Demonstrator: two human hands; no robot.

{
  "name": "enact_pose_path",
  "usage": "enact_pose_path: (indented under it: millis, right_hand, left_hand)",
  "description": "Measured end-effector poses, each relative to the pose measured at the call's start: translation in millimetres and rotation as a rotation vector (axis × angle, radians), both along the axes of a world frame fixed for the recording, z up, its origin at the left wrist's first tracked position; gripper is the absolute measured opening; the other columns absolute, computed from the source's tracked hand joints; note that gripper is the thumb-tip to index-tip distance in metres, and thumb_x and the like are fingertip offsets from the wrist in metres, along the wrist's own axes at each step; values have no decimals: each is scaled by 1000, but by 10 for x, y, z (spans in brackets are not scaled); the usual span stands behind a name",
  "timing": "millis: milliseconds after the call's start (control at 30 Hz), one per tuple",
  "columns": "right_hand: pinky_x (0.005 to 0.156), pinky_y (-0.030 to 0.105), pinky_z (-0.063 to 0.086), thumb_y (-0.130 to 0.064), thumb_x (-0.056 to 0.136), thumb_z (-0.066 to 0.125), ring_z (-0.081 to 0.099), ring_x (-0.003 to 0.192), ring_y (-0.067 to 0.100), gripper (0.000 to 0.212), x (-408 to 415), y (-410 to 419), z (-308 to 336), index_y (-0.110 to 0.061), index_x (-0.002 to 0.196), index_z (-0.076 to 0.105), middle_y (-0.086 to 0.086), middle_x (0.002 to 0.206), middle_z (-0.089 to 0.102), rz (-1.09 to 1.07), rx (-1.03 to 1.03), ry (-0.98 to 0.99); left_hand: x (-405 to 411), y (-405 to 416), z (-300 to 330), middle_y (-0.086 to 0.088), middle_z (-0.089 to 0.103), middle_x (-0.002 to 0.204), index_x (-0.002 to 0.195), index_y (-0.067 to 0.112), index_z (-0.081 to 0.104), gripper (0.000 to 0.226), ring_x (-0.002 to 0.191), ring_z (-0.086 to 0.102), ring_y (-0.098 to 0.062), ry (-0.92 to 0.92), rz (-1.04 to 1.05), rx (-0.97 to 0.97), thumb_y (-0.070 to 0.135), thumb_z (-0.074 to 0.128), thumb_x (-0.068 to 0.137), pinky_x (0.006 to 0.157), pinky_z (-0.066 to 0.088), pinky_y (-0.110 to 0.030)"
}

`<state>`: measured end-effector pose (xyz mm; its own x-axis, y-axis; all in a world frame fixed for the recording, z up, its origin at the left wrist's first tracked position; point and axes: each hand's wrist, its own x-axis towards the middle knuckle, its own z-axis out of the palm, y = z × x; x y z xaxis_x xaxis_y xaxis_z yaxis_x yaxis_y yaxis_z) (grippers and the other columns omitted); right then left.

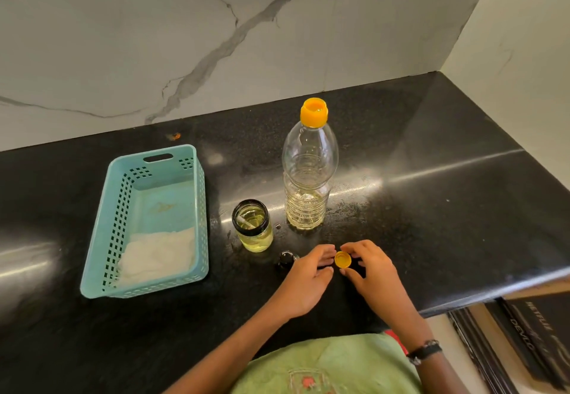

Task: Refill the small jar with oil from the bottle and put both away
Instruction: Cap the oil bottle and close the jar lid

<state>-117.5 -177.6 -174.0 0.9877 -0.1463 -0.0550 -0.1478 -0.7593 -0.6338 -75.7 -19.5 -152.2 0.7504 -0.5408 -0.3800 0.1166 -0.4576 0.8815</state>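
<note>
1. Both hands' grip meets on the yellow cap (342, 260): right hand (371, 265) pinches it, left hand (308, 273) touches its edge with loosely curled fingers.
2. Just beyond, the bottle (308, 174) and small jar (253, 225) stand uncapped on the worktop (431, 184); a careless knock risks spilling oil.
3. Beside the left hand, the jar's black lid (286, 260) lies within elbowing reach.

"DEVLO" partly legible on dark panel (524, 329) below counter, bottom right
</note>
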Motion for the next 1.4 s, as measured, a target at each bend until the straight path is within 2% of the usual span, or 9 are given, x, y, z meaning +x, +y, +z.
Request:
enact_pose_path:
  millis: [167,267,367,667,900,1067,1167,1267,1400]
  right_hand:
    - [91,28,50,-12,79,74,55,101,5,39,2,-26,72,-21,115,62,-10,109,57,26,22,-53]
    - [86,18,50,-10,78,74,56,98,-1,38,42,-48,267,-24,112,62,-15,105,57,30,100,-113]
    - [84,9,48,-6,78,74,58,98,-3,38,120,-53,566,-21,111,63,-13,105,59,23,222,-185]
    - [84,14,50,-16,78,73,62,104,7,38,351,-41,1585,-16,114,64,-7,111,64,69,424,-404]
    - [87,17,51,-15,76,74,66,102,6,43,625,-48,2087,-16,118,64,-6,110,69,133,558,-441]
    - [84,15,52,-22,73,78,67,92,1,43,847,-97,2267,-16,114,64,-7,102,69,142,329,-439]
    - [82,14,53,-28,71,77,67,88,1,41,962,-94,2365,-13,108,65,-5,98,69,204,220,-421]
    - [83,14,53,-37,70,73,67,88,1,43,1049,-62,2476,-15,106,66,-6,97,69,289,111,-399]
    - [86,13,51,-43,71,67,66,90,0,44,1128,-34,2620,-23,110,65,-13,100,67,407,-13,-345]
  left_hand:
    - [4,21,60,3,51,140,141,19,40,46,128,47,-3,-29,9,-33,4,45,97,107,37,-17]
    - [13,45,226,5,52,139,140,19,42,46,128,46,0,-87,32,-95,2,45,97,102,37,-10]
    - [56,73,480,7,54,136,138,20,45,45,126,47,3,-154,64,-176,2,45,97,104,37,-12]
    - [219,114,1353,14,57,133,133,25,50,39,126,49,2,-350,125,-404,8,49,98,107,40,-23]
    - [416,128,1718,9,57,134,134,22,48,41,126,51,-4,-519,168,-505,16,51,93,105,42,-25]
    - [564,157,1724,13,57,130,131,21,49,45,122,52,-1,-701,338,-474,14,64,90,98,46,-21]
    - [693,161,1632,21,50,134,133,30,43,61,127,45,5,-719,350,-321,33,71,79,103,41,-18]
    - [802,154,1520,10,49,141,138,25,41,79,131,44,-2,-658,301,-208,46,73,69,108,40,-25]
    - [867,132,1443,13,56,132,133,24,47,77,122,49,5,-629,270,-178,50,75,66,96,39,-5]
